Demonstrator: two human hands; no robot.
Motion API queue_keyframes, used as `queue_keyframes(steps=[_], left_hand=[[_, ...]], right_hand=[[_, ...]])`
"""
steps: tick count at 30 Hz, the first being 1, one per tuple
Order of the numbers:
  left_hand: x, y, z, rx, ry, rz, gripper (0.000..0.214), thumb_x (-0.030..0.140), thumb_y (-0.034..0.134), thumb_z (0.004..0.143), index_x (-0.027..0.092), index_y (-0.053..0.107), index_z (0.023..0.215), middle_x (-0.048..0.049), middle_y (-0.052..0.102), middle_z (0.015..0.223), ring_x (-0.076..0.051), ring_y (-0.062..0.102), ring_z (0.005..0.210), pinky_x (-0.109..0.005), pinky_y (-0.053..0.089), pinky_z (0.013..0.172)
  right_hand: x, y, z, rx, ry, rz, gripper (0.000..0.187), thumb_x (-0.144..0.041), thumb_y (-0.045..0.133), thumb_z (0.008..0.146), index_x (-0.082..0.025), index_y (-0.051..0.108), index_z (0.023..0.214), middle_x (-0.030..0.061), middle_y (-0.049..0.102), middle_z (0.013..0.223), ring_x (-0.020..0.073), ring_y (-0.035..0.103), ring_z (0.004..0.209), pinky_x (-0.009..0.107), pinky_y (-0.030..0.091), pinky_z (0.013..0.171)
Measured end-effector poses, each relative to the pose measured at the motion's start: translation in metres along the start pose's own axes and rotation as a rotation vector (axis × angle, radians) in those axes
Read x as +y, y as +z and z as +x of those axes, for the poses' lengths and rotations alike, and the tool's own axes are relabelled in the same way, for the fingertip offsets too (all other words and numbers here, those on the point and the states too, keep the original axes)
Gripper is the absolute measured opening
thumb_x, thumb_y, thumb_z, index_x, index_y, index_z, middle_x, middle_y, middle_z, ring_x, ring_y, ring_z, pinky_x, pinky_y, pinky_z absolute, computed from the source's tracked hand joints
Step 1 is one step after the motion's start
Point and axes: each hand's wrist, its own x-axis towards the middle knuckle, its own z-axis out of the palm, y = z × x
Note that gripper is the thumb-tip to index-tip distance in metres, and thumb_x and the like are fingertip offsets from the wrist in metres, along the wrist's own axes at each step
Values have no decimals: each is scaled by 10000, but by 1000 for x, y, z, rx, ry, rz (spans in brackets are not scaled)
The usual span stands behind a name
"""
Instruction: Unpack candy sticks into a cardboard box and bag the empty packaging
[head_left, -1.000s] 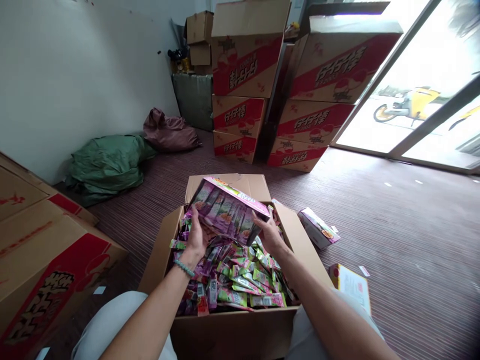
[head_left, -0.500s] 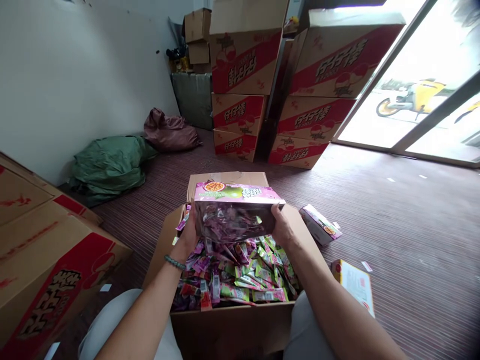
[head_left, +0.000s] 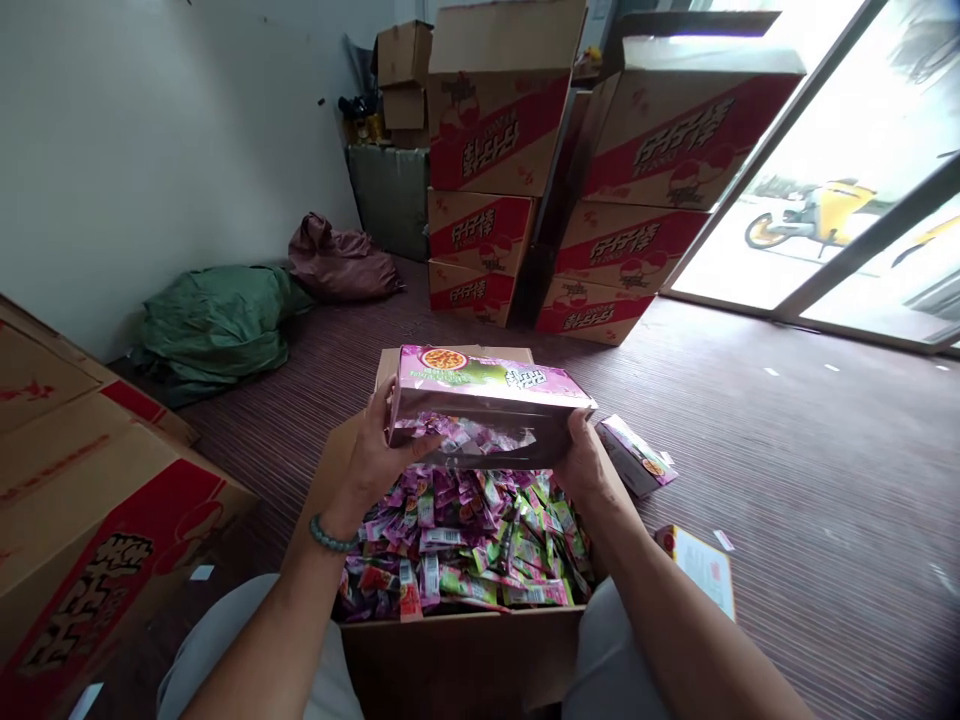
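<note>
Between my two hands I hold a purple candy display box, tilted, its dark opening facing me with some purple packets visible inside. My left hand grips its left end, thumb along the lower front. Around the right end closes my right hand. Below the display box stands a large open carton, filled with small wrapped candies in purple, green and a few red wrappers. The carton's far part is hidden behind the display box.
Two small boxes lie on the floor at right: a purple one and a white-and-yellow one. A large red-printed carton stands at left. Farther back are stacked cartons, a green sack and a maroon sack.
The display box has shifted slightly right and tilted, with fewer packets showing in its opening. More purple packets lie in the carton beneath it. My left thumb now lies across its front.
</note>
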Motion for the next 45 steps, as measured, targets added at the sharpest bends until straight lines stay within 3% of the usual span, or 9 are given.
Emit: queue_keyframes(steps=[3,8,13,18,28,34,38,41,45], left_hand=[[9,-7,7,-59,162,13,576,194,909,607,220,717,1149,-43,754,1063,-257,696,1061,-315,584,914],[37,-36,24,150,273,-251,372,279,828,714,251,714,1067,-17,732,1165,-188,681,1015,-245,600,779],[58,-67,26,436,139,-302,369,474,757,764,275,684,1066,-39,712,1116,-178,666,851,-256,580,645],[64,-81,19,474,137,-289,310,448,749,778,267,681,1021,-29,700,1045,-150,635,755,-247,552,598],[67,-101,9,532,88,-263,249,421,746,790,293,707,1000,-11,722,1145,-184,668,870,-258,577,604],[60,-88,15,480,78,-235,319,452,737,796,297,722,1074,8,707,1250,-174,662,916,-255,580,629],[56,-70,15,469,-2,-242,237,439,724,783,302,749,975,9,745,1207,-189,667,903,-259,572,567],[54,-58,11,433,-121,-224,228,449,655,817,290,751,950,6,779,1155,-223,674,1045,-253,582,582],[36,-50,13,240,-206,-23,278,474,501,911,354,748,958,137,737,1215,-212,518,1374,-314,612,859]], right_hand=[[-9,15,-5,-87,5,-43,974,-919,383,776,-239,497,1464,119,651,1357,312,562,1322,505,501,1044],[3,46,16,-229,-47,-468,893,-873,327,851,-334,359,1563,76,459,1563,274,385,1471,530,268,1224],[68,90,38,-513,63,-1195,980,-882,498,770,-406,261,1594,94,165,1695,462,130,1531,756,111,1160],[139,123,7,-806,-113,-1614,963,-818,638,724,-413,366,1553,133,279,1640,515,235,1456,795,70,1114],[168,74,-65,-960,-221,-1580,830,-643,623,842,-438,294,1575,133,295,1631,470,244,1459,718,132,1140],[192,96,-54,-929,-134,-1566,801,-603,600,868,-413,293,1583,92,216,1683,451,191,1501,678,88,1185],[164,104,-36,-958,-224,-1456,874,-734,564,846,-375,286,1592,119,322,1635,439,294,1448,704,150,1165],[137,86,-28,-809,-303,-1430,784,-711,444,936,-328,276,1600,117,383,1608,373,262,1488,680,102,1200],[98,47,-27,-760,-108,-1368,792,-716,511,909,-290,376,1563,106,344,1640,355,85,1564,679,-23,1213]])
